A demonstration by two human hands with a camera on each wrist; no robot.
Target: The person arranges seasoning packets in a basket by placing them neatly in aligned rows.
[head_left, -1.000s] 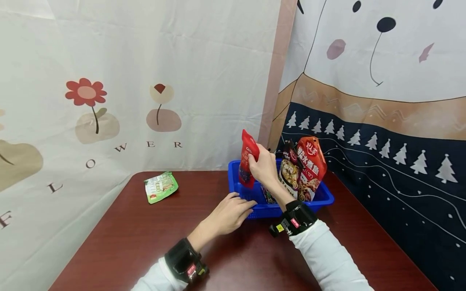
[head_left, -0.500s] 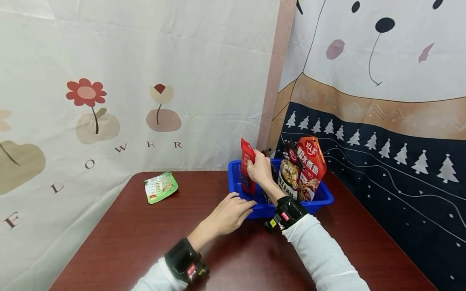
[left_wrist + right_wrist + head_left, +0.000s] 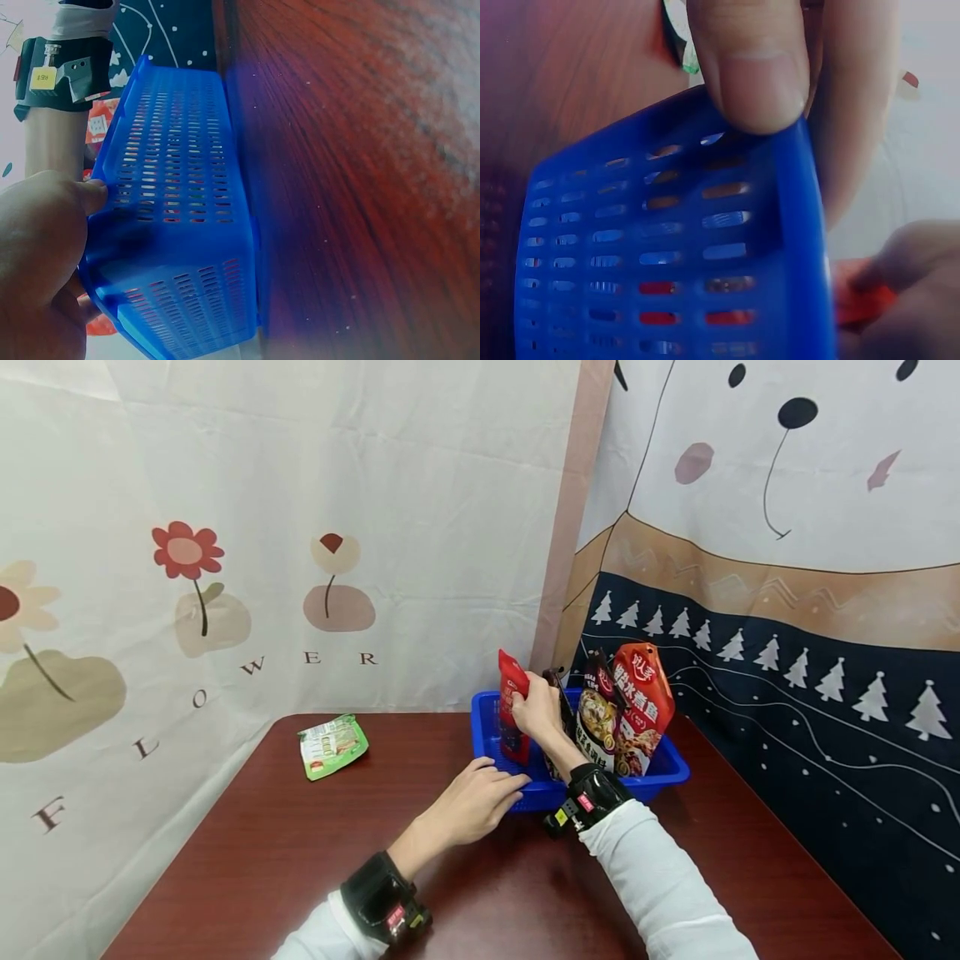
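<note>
My right hand [image 3: 538, 706] grips a red food pouch [image 3: 513, 681] by its side, the pouch upright with its lower end inside the blue plastic basket [image 3: 480, 739]. In the right wrist view, that hand [image 3: 922, 292] and a bit of the red pouch show behind the basket wall. My left hand [image 3: 472, 802] holds the basket's near left corner; its thumb [image 3: 761, 90] lies on the outside of the rim and the fingers reach over to the inside. Beside the red pouch stand a dark pouch [image 3: 597, 714] and a larger red-orange pouch [image 3: 642, 710], with another dark pouch partly behind my right hand.
A green and white pouch [image 3: 333, 747] lies flat at the back left of the brown wooden table [image 3: 315, 827]. Printed cloth hangs [image 3: 420, 527] close behind the table and along its right side.
My right hand has lowered the red pouch further into the basket, then stays nearly still. The left hand keeps its place on the rim.
</note>
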